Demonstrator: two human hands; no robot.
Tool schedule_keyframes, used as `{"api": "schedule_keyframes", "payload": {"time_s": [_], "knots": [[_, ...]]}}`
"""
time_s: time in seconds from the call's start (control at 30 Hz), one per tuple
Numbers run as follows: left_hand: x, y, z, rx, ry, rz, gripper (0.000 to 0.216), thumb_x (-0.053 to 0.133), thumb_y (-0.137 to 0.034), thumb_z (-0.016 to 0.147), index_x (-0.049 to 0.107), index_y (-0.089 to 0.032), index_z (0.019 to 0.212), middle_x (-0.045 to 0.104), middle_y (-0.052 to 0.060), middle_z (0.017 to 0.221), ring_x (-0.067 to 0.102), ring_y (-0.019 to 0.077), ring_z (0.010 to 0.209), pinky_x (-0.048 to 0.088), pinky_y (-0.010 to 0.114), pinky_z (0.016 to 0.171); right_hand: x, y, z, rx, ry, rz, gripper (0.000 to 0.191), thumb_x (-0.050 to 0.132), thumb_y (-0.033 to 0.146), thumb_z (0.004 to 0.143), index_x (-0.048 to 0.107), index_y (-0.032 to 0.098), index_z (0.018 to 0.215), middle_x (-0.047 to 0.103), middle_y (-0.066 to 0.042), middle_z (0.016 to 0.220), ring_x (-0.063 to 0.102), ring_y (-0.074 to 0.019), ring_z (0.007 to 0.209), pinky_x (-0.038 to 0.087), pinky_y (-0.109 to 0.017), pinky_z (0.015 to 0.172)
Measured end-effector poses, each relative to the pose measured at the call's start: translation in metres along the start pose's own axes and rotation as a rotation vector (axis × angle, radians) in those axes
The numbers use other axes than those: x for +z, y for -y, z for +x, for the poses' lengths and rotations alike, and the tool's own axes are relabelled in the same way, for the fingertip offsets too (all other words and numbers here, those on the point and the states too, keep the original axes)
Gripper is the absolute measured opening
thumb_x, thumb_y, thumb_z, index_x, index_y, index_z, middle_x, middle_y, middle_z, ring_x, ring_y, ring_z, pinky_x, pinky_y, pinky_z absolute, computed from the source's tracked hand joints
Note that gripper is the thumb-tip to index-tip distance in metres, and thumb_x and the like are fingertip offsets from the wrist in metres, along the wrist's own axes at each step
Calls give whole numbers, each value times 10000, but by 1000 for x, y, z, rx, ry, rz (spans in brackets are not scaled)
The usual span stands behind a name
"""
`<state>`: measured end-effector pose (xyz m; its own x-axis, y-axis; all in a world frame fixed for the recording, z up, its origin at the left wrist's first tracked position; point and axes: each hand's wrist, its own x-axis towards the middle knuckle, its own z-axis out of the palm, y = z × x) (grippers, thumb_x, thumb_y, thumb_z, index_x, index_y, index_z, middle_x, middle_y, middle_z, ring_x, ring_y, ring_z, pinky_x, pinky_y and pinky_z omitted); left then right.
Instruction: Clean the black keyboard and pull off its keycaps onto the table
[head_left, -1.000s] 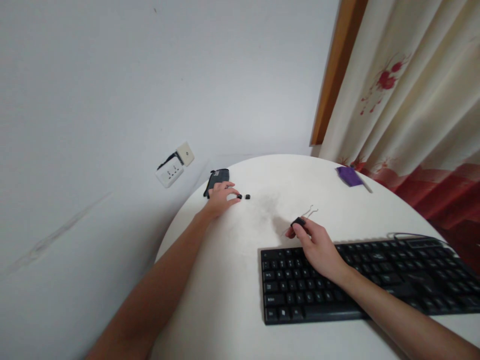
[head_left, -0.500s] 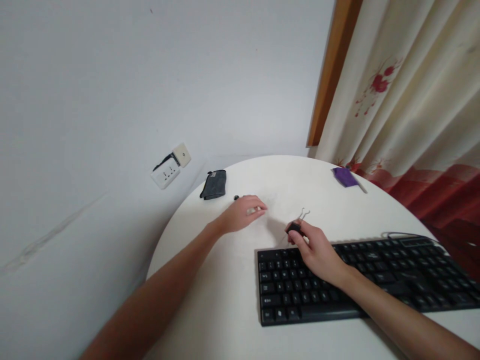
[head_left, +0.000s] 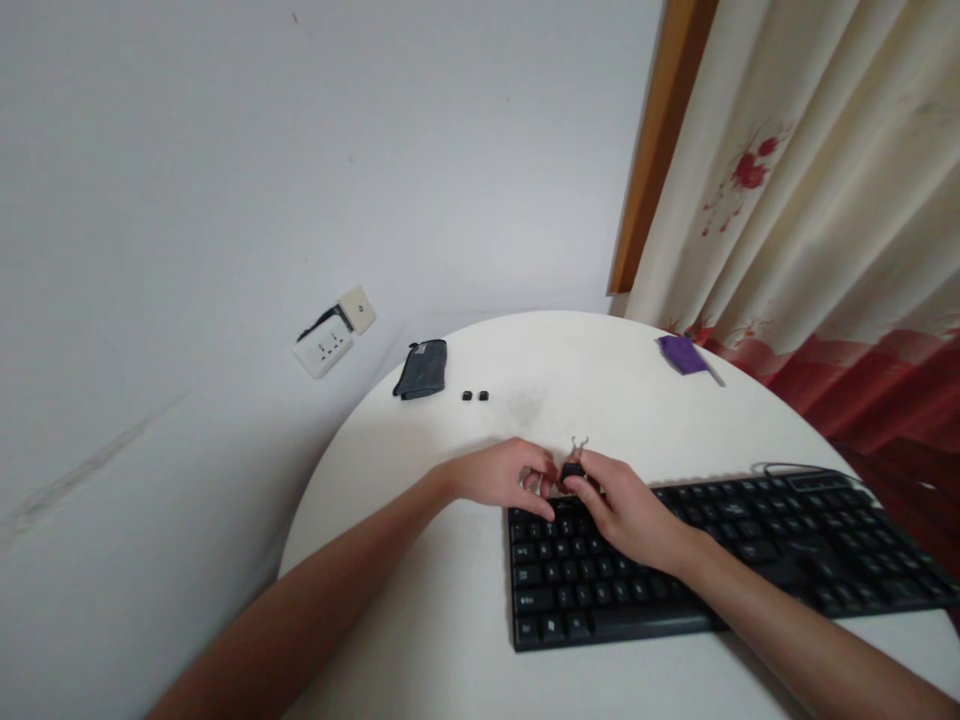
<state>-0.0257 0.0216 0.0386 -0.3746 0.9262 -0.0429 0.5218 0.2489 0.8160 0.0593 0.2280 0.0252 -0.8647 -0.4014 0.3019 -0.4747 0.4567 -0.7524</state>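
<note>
My right hand (head_left: 611, 500) is closed around a keycap puller (head_left: 571, 470), a small black handle with thin wire prongs sticking up past the fingers. It is over the upper left part of a black keyboard (head_left: 645, 622). My left hand (head_left: 517, 477) is close beside it at the keyboard's top left corner, fingers curled but thumb and fingers apart. Its fingertips come near the puller's left end; whether they touch is hard to see. Two small black keycaps (head_left: 475, 396) lie side by side on the white table (head_left: 420, 560), beyond my left hand.
A dark zippered pouch (head_left: 422, 370) rests at the far left of the table. Toward the far right lies a purple cloth-like item (head_left: 681, 354) with a thin stick. The keyboard's cable (head_left: 795, 468) loops at its back edge. A wall socket (head_left: 324, 345) and curtain border the table.
My left hand has come down and right, from near the keycaps to the puller, and both keycaps now show fully. My right hand has shifted slightly, still holding the puller.
</note>
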Motion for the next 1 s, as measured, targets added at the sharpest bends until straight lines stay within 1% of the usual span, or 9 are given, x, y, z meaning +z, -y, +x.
{"api": "schedule_keyframes", "payload": {"time_s": [0.2,0.33,0.43,0.6,0.67,0.73,0.83,1.0], "knots": [[2,1,3,53,0,50,253,784,-370,752,677,-157,836,596,10,818,534,121,726,422,233,675,3,-2,2,51,-49,40,188,421,253,989,518,199,837,602,-26,786,550,-171,729,434,-290,692],[4,7,2,71,-15,59,255,770,-371,764,648,-147,772,578,6,780,526,126,719,418,235,668,3,1,2,-40,35,-15,162,446,249,980,559,201,875,635,-51,864,579,-189,804,452,-307,750],[5,9,2,70,-26,26,266,759,-383,774,639,-145,779,565,-2,751,519,121,690,410,227,631,0,4,1,-118,83,-71,155,430,221,981,572,208,919,641,-57,913,586,-194,858,455,-319,800],[10,8,2,54,-56,-28,245,755,-355,779,640,-139,777,564,-9,739,534,117,685,422,219,629,0,7,-1,-201,113,-200,128,430,193,967,549,210,922,628,-64,923,570,-198,858,450,-322,789],[12,9,3,62,-69,-44,224,752,-333,782,645,-136,795,572,-5,753,539,119,699,429,220,641,3,5,-1,-173,89,-222,125,421,203,971,540,207,931,627,-70,930,568,-198,851,445,-322,782],[13,10,4,84,-74,-27,209,761,-314,774,651,-137,793,579,-3,758,533,119,703,431,223,651,6,3,0,-90,40,-206,142,405,227,983,527,205,916,629,-64,898,569,-192,814,440,-313,751],[12,11,6,116,-82,28,208,786,-297,747,654,-136,738,583,1,762,527,118,708,429,225,658,9,-2,1,46,-12,-163,168,405,263,989,502,206,865,628,-44,823,567,-182,743,424,-296,691],[11,11,8,112,-76,28,184,798,-284,737,689,-141,777,596,0,757,544,117,698,438,228,661,9,-4,2,124,-40,-135,191,405,288,989,490,206,839,630,-28,772,573,-172,692,406,-280,654]]}}
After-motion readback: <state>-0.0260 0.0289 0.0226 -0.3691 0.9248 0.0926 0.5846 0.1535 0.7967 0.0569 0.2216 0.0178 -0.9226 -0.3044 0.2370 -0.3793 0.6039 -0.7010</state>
